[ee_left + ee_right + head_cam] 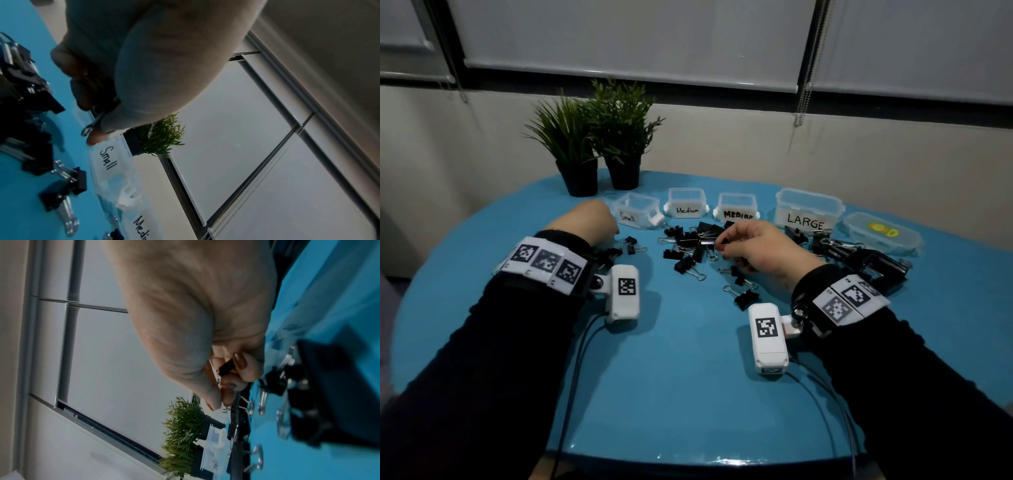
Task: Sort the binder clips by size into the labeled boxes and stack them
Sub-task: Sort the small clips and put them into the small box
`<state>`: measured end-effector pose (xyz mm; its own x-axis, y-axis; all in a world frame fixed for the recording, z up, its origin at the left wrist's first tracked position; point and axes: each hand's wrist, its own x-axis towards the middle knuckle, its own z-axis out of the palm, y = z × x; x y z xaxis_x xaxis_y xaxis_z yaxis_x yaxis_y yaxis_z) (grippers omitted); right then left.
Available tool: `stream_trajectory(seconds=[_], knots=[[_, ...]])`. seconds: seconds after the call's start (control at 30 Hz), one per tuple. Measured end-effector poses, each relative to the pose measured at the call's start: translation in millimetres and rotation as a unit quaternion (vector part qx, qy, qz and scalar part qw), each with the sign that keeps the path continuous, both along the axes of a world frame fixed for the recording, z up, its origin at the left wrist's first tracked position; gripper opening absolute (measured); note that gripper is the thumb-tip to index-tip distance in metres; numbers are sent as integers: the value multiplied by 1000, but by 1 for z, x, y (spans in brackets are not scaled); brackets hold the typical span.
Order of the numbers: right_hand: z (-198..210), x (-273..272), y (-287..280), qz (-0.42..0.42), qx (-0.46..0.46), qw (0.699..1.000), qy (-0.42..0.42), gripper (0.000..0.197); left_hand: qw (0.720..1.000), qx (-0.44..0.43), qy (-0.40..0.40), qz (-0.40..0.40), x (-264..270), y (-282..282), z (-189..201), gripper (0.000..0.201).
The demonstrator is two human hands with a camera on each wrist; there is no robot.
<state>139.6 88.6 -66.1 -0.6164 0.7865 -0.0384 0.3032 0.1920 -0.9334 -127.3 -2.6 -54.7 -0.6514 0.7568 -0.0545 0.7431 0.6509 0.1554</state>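
Observation:
Black binder clips (690, 248) of mixed sizes lie scattered on the blue table (688, 359). Behind them stand clear boxes labeled Small (635, 214), Medium (686, 204), Medium (738, 208) and Large (808, 209). My left hand (599, 221) sits just left of the Small box (109, 158), fingers curled; in the left wrist view it pinches a small clip (92, 124) by its silver handle. My right hand (722, 245) is over the middle of the pile, with curled fingers holding a small black clip (226, 366).
Two potted plants (599, 137) stand at the back left behind the Small box. A closed lidded container (881, 234) lies at the far right, with the biggest clips (873, 265) in front of it. Cables trail from both wrist cameras toward the near edge.

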Motion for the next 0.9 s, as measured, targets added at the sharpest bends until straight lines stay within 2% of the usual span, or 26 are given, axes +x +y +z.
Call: stream_trajectory(seconds=[0.13, 0.2, 0.27, 0.3, 0.37, 0.43, 0.47, 0.57, 0.63, 0.7, 0.8, 0.9], knots=[[1, -11, -9, 19, -1, 1000, 5, 10, 1000, -6, -12, 4, -12, 2, -8, 32], [1, -16, -12, 28, -23, 999, 20, 12, 998, 56, -23, 6, -15, 5, -9, 32], [2, -20, -15, 38, -55, 997, 36, 13, 988, 144, -57, -12, 3, 1, 0, 23], [3, -22, -16, 43, -74, 995, 48, 16, 977, 192, -78, -45, 15, -1, 5, 23], [4, -26, -19, 55, -123, 987, 86, 21, 941, 245, -178, -148, 45, -6, 14, 28], [4, -30, -21, 61, -190, 970, 138, 19, 911, 226, -239, -249, 72, -13, 18, 36], [5, -32, -22, 60, -230, 957, 164, 18, 905, 217, -244, -272, 79, -11, 16, 41], [8, -31, -24, 56, -315, 924, 207, 24, 919, 213, -191, -271, 90, -3, 9, 53], [11, -27, -24, 64, -348, 907, 227, 26, 920, 229, -175, -265, 93, -3, 7, 51], [13, -25, -25, 83, -366, 895, 241, 35, 912, 246, -204, -256, 92, -3, 7, 46], [9, -25, -24, 96, -330, 910, 234, 45, 903, 279, -220, -241, 91, -2, 6, 35], [4, -26, -20, 75, -248, 942, 215, 34, 896, 310, -218, -233, 85, 1, 4, 25]])
